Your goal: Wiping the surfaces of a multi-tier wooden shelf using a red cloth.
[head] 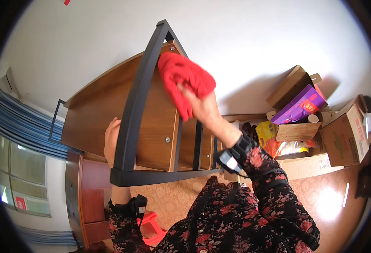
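A red cloth (187, 80) is bunched under my right hand (201, 106), which presses it on the right end of a brown wooden shelf board (157, 123). The board belongs to a rack with a black metal frame (138, 98). Behind the frame's front upright, my left hand (112, 139) rests at the board's edge, its fingers partly hidden by the metal. Screw heads (167, 139) show in the board near its end. Lower shelves (208, 148) of the rack appear beneath.
Open cardboard boxes (299, 131) with bags and a purple carton (299, 106) stand by the wall at right. A red plastic stool (153, 229) is on the floor below my left arm. At left are a wooden cabinet (74, 196) and a window with blue blinds (27, 120).
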### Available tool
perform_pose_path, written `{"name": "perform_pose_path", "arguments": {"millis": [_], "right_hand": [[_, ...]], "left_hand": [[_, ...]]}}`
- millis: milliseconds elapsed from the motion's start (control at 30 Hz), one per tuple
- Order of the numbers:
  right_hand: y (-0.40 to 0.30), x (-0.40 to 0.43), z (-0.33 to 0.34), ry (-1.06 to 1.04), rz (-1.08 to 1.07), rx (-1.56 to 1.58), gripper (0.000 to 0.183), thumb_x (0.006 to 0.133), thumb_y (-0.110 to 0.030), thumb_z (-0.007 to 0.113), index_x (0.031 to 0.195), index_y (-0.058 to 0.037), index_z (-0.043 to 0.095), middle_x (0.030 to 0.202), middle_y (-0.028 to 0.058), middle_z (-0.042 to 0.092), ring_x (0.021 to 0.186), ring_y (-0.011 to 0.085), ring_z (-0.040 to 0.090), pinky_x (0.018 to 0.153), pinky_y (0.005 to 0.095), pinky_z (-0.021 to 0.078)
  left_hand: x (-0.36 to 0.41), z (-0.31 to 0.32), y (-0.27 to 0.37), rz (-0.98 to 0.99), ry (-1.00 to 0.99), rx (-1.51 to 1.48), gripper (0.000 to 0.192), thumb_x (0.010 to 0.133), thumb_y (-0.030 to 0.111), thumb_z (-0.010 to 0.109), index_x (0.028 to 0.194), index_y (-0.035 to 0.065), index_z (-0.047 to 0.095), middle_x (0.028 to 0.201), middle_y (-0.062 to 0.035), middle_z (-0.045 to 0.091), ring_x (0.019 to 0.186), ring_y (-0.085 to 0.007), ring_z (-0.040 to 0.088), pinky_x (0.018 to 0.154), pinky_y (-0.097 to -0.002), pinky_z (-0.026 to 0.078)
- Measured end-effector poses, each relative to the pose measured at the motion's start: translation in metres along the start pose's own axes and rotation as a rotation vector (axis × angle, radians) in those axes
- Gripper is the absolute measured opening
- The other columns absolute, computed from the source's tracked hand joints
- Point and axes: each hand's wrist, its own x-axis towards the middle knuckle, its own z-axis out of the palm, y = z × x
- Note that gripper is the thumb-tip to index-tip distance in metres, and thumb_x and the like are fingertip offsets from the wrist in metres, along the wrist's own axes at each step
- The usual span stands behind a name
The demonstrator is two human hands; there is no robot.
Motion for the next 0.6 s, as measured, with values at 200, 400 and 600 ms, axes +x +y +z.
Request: {"name": "perform_pose_path", "arguments": {"millis": [200,400,600], "right_hand": [[0.011,-0.110,-0.035,-0.416,0.180,0.054,0.047,0.072,-0.005,0.065,0.117,-0.0026,0.049,0.119,0.0154,0.051,0.118,0.0345,0.044,0.096,0.0369,0.0383],[0.041,-0.108,-0.035,-0.562,-0.330,-0.326,0.041,0.062,-0.007,0.067,0.101,-0.0046,0.056,0.100,0.0120,0.055,0.093,0.0320,0.053,0.078,0.0341,0.0481],[0.093,-0.042,-0.041,-0.540,-0.252,-0.608,0.045,0.061,-0.018,0.070,0.100,-0.0024,0.054,0.093,0.0143,0.053,0.086,0.0332,0.051,0.072,0.0389,0.0462]], "left_hand": [[0.001,-0.001,0.019,-0.031,0.023,0.141,0.029,0.081,0.006,0.057,0.109,0.0020,0.057,0.107,-0.0112,0.059,0.101,-0.0251,0.057,0.088,-0.0317,0.044],[-0.004,-0.005,0.015,-0.143,-0.050,-0.030,0.015,0.087,0.003,0.048,0.098,0.0009,0.057,0.111,-0.0112,0.056,0.112,-0.0224,0.049,0.096,-0.0325,0.037],[-0.002,-0.009,0.022,-0.171,-0.041,-0.058,0.014,0.089,0.003,0.047,0.097,0.0015,0.058,0.111,-0.0111,0.056,0.112,-0.0212,0.050,0.095,-0.0312,0.038]]}}
